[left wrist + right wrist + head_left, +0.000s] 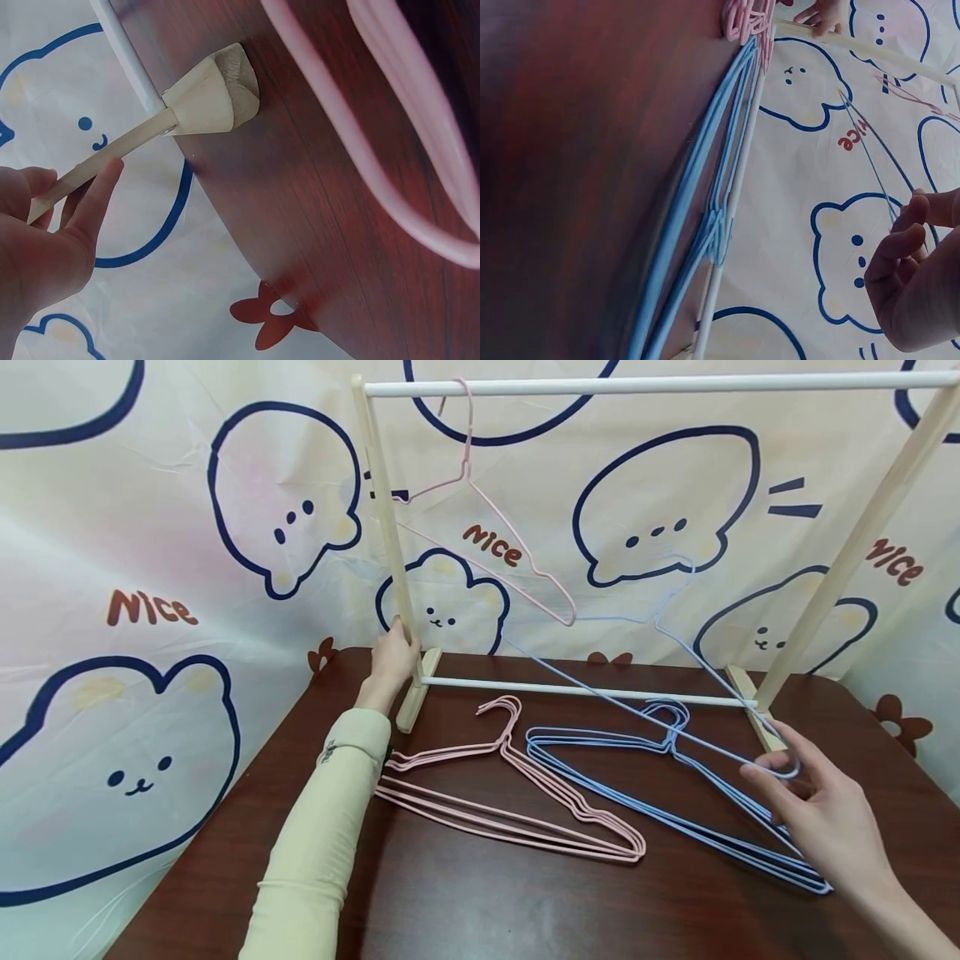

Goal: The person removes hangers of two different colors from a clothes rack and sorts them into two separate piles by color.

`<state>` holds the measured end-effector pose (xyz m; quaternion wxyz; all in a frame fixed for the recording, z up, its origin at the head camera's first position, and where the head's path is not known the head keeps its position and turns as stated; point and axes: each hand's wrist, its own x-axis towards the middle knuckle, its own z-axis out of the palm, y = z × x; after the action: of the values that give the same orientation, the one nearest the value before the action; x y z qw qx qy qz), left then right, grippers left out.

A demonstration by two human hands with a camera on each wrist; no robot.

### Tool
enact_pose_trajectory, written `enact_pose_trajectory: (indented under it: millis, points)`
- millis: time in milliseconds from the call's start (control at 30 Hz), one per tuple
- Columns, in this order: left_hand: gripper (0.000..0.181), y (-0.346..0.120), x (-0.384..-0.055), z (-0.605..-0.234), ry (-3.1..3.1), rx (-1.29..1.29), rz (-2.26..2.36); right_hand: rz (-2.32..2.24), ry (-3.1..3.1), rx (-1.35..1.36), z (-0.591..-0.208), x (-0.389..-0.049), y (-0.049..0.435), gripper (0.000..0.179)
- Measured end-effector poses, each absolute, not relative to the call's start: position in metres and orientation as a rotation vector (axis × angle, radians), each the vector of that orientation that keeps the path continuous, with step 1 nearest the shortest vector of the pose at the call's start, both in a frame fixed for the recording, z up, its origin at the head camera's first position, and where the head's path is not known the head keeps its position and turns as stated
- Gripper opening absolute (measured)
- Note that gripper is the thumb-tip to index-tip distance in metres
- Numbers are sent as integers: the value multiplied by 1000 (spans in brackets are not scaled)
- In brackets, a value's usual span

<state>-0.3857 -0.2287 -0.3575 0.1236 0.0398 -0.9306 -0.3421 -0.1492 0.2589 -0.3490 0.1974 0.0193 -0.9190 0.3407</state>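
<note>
My left hand [393,660] grips the lower part of the left wooden post [390,543] of a small rack. In the left wrist view its fingers wrap this post just above the foot [210,97]. At the right, my right hand [832,810] holds a light blue hanger [658,617] by one lower corner, between thumb and fingers. This hanger is raised and tilted, its hook toward the rack's middle. A pink hanger [495,513] hangs from the white top rail [637,385], near its left end. Stacked pink hangers [633,847] and stacked blue hangers [670,745] lie below.
The rack stands at the back of a dark brown table [480,902]. It has a right post [858,543] and a white lower rail [525,687]. Behind it hangs a pale cloth [150,552] printed with bear faces. The pink stack partly runs behind my left sleeve [315,835].
</note>
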Motion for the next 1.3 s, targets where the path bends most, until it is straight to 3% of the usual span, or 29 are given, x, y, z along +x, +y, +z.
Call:
enact_pose_trajectory:
  millis: [267,833,1133,1300]
  points:
    - [45,-222,-385,-354,-2713,126,-1000,913,-2690,-74,-367,-132,283,65]
    - [47,-224,-387,-353,-2718,137,-994,948,-2903,-81,-395,-122,325,59]
    - [53,-224,-384,-352,-2739,137,-994,602,-3095,161,-405,-133,353,55]
    - [56,-225,-383,-354,-2745,143,-994,477,-3205,135,-412,-139,359,64]
